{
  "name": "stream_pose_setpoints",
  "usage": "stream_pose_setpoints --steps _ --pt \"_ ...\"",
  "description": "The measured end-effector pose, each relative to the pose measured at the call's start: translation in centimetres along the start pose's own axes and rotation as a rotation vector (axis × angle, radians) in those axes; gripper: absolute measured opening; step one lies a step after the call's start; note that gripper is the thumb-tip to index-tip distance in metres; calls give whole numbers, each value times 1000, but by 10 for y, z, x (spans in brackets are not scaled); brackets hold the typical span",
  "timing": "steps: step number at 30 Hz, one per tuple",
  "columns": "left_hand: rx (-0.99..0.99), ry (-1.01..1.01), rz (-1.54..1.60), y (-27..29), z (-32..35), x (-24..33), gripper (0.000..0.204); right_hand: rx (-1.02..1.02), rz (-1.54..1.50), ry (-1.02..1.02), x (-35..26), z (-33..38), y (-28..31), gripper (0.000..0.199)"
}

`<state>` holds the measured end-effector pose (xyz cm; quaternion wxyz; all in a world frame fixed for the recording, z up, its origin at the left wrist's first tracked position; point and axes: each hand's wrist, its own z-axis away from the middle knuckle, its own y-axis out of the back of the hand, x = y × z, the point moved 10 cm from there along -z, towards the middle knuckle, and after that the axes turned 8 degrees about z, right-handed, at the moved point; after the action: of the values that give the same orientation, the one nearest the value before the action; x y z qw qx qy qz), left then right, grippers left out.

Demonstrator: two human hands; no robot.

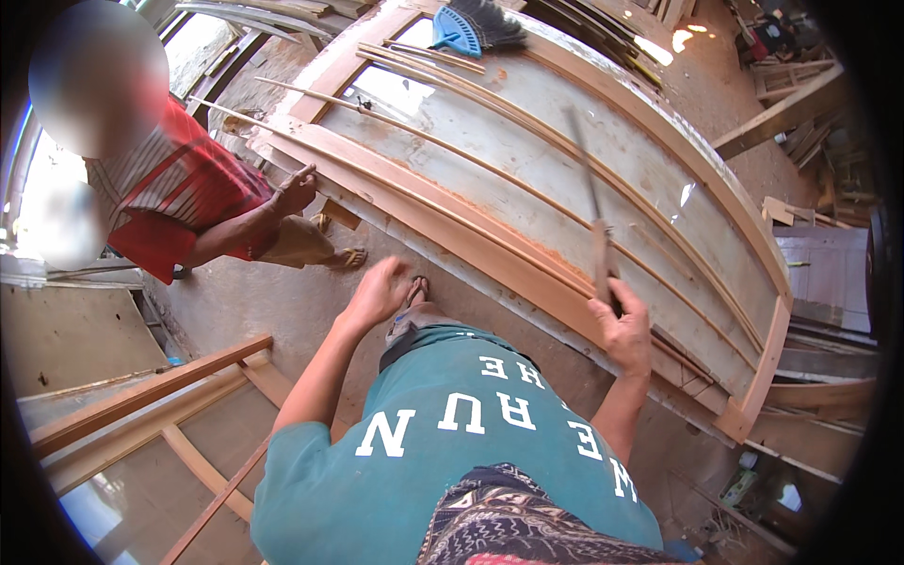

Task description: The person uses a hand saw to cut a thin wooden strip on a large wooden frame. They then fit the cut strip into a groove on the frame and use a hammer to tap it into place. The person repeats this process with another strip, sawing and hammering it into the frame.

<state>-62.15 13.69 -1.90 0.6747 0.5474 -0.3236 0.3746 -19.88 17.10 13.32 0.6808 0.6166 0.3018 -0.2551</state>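
My right hand [626,330] is closed around the brown handle of a long, thin, dark bladed tool [586,174]. The tool points away from me over a wood-framed panel [452,137]; motion blur hides its exact kind. In front of my body my left hand [379,294] is raised, fingers loosely bent, with nothing visible in it. Long thin wooden strips [471,162] lie lengthwise across the panel, one along its near frame rail [414,202]. Both hands are on the near side of the panel, the right one nearest its edge.
A person in a red striped shirt [188,179] stands at the left, one hand near the panel's edge. On the far frame lies a blue brush head with dark bristles [459,33]. Another wooden frame [198,452] is at lower left. Timber pieces [819,363] are stacked at right.
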Motion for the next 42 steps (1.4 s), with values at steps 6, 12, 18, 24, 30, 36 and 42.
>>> stream_pose_setpoints --steps 6,12,18,24,30,36,42 --pt "353 -308 -207 51 -85 34 33 -253 256 299 -88 -29 -60 38" --pt "500 -352 -359 89 -114 4 34 -149 182 190 -112 -57 -83 39" --pt "410 -425 -371 105 -136 -11 36 -70 135 97 -118 -85 -111 41" --pt "351 -474 -402 106 -142 -19 36 -92 198 108 -126 -103 -138 40" --pt "340 -505 -376 107 -158 -2 25 -111 139 93 -126 -111 -139 38" --pt "325 -469 -375 109 -162 -8 27 10 71 177 -135 -128 -122 37" --pt "340 -418 -378 101 -162 -2 39 45 -458 45 -110 -123 -120 27"
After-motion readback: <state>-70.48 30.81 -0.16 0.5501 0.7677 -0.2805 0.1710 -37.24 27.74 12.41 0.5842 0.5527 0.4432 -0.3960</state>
